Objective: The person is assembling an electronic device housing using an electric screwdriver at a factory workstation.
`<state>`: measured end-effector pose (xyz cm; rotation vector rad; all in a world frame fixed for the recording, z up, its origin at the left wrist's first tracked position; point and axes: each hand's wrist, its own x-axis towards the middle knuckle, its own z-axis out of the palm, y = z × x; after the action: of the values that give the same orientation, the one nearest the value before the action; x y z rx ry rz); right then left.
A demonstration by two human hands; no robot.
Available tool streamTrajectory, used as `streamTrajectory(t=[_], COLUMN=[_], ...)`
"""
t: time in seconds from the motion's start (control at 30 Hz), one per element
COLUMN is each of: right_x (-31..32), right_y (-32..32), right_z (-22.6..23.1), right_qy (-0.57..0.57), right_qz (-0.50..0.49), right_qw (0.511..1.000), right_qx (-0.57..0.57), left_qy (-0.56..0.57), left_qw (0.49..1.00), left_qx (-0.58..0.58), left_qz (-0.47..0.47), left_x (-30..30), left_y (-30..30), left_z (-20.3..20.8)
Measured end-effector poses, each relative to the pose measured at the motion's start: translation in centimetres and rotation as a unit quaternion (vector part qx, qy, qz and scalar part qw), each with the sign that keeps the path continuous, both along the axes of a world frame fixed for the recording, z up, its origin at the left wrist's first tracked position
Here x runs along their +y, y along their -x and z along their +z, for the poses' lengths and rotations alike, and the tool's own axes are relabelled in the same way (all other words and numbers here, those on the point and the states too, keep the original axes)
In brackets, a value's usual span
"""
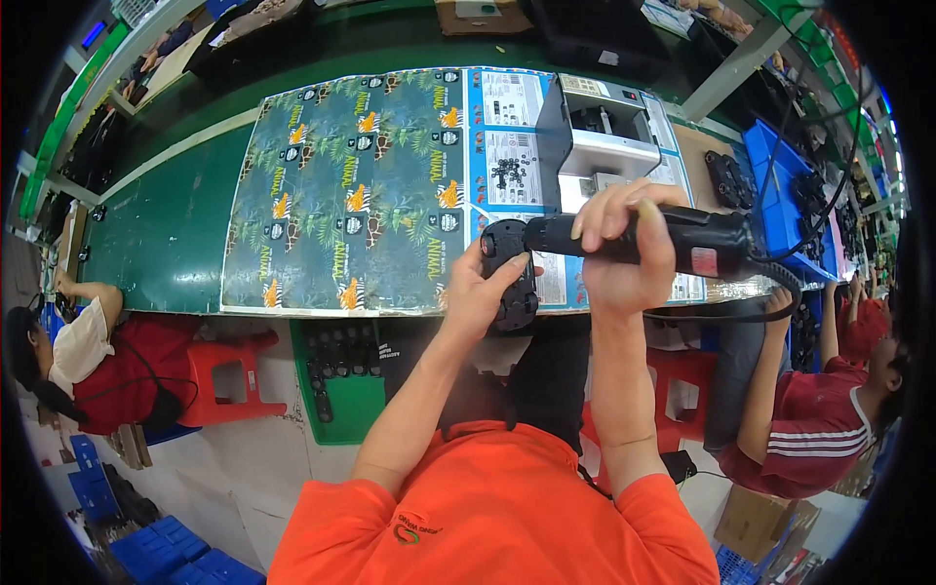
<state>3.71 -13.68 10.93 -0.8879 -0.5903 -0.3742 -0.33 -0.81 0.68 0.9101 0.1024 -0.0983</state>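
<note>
The person wears an orange shirt (487, 507) and sits close against the bench, with dark trousers below its near edge. On the pale floor to the left are blue plastic crates (175, 551); a cardboard box (749, 517) stands to the right. A green crate (341, 431) of black parts lies just left of the person's legs, near a red stool (229, 380). Co-workers in red tops sit on both sides, one at the left (132, 366) and one at the right (809, 429).

At the bench's near edge, the left hand (475, 291) pinches a black moulded plastic part (506, 246), thumb on its face. The part's long axis runs near to far, one rounded end toward the person and the other toward the bench. The right hand (629, 249) wraps its fingers around a black corded power screwdriver (697, 239), which lies nearly level, left to right. Its nose points left at the part's far end; whether the bit touches cannot be told.

Beyond, a jungle-print sheet (322, 185) covers the green bench (161, 219). On blue-and-white printed sheeting (502, 93) to its right are small black pieces (509, 174) and an open metal-cased device (609, 156). Farther right, a blue bin (770, 180) holds black parts. A dark shelf (375, 44) spans the far side.
</note>
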Motion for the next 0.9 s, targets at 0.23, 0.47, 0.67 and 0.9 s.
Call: streamTrajectory(t=[0.23,0.47,0.67,0.9], right_x=[1.8,1.2,0.7,-0.3], right_y=[0.7,0.1,0.3,1.0], right_z=[-0.4,-1.1,-1.7,-1.6], right_qy=[0.079,0.118,0.087,0.066], right_qz=[-0.053,-0.005,0.014,0.017], right_qw=[0.995,0.993,0.996,0.997], right_qx=[0.022,-0.008,-0.003,-0.020], left_qy=[-0.034,-0.081,-0.103,-0.138], left_qw=[0.999,0.996,0.994,0.988], left_qx=[-0.013,-0.028,-0.040,-0.067], left_qz=[0.002,0.003,0.006,0.004], left_x=[0.3,0.4,0.2,-0.3], left_y=[0.3,0.3,0.3,0.5], left_z=[-0.7,-0.8,-1.4,-1.4])
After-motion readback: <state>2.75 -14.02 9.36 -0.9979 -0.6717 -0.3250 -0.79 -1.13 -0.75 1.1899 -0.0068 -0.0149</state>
